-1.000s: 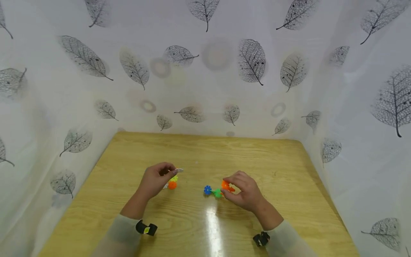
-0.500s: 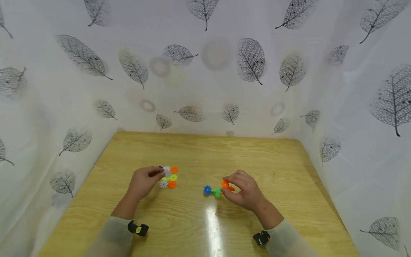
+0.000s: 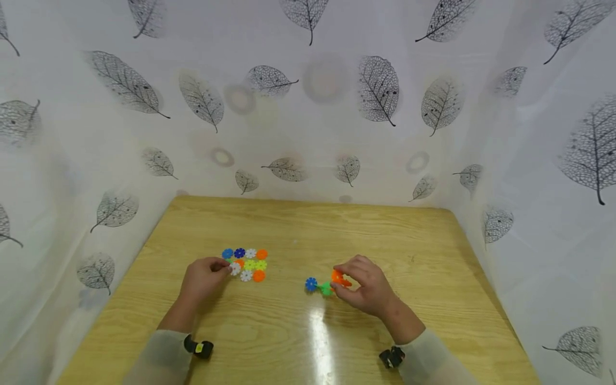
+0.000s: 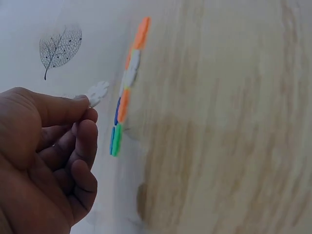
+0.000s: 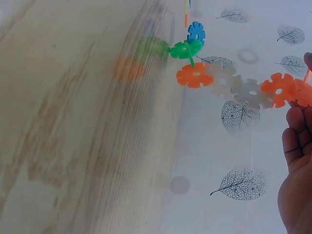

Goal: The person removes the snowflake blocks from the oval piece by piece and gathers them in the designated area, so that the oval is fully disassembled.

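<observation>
My left hand (image 3: 204, 279) pinches a white plastic snowflake disc (image 3: 235, 268) between thumb and index finger, over the left end of a group of loose discs. In the left wrist view that white disc (image 4: 99, 92) is held by its edge, the other fingers curled below. My right hand (image 3: 367, 286) holds the end of a chain of slotted discs by an orange disc (image 5: 279, 90). Translucent white discs (image 5: 251, 92), another orange disc (image 5: 194, 75), a green disc (image 5: 186, 49) and a blue disc (image 5: 196, 33) are joined along it.
Several loose discs lie in rows on the wooden table (image 3: 289, 331), among them a dark blue disc (image 3: 239, 253), a yellow disc (image 3: 261, 264) and an orange disc (image 3: 259, 276). A leaf-printed white curtain (image 3: 308, 123) surrounds the table's back and sides.
My left hand has moved left and slightly nearer across the loose discs with the white disc, uncovering more of them. My right hand and the chain have stayed in place.
</observation>
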`<state>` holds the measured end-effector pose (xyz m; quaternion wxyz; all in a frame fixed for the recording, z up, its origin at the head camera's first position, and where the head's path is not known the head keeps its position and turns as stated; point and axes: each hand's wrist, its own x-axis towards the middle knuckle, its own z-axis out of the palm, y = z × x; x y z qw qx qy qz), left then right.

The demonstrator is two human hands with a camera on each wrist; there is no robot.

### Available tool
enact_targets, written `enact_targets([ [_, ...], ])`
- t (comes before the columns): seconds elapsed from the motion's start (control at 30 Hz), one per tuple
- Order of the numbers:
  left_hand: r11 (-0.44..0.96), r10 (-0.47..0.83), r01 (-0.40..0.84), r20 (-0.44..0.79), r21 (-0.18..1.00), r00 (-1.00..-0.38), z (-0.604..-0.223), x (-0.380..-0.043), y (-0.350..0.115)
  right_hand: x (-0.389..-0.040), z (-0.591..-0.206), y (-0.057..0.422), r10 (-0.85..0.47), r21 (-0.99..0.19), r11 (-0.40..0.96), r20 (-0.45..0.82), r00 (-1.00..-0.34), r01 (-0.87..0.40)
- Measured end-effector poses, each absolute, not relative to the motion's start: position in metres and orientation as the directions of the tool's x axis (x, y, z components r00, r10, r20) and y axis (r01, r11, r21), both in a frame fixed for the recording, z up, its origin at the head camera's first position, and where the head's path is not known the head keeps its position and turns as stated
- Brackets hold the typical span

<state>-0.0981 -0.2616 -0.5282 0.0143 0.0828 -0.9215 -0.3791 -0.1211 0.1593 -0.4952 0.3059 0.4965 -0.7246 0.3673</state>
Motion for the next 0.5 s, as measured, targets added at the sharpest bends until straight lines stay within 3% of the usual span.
enact_targets([
  [0.5,0.729,-0.116,-0.198,-0.166,0.655,-0.979,-0.5382,-0.101,-0.2688,-0.1207,-0.4977,0.1613,-0.499,-0.242,0.259,0.795,-0.344,-0.935],
])
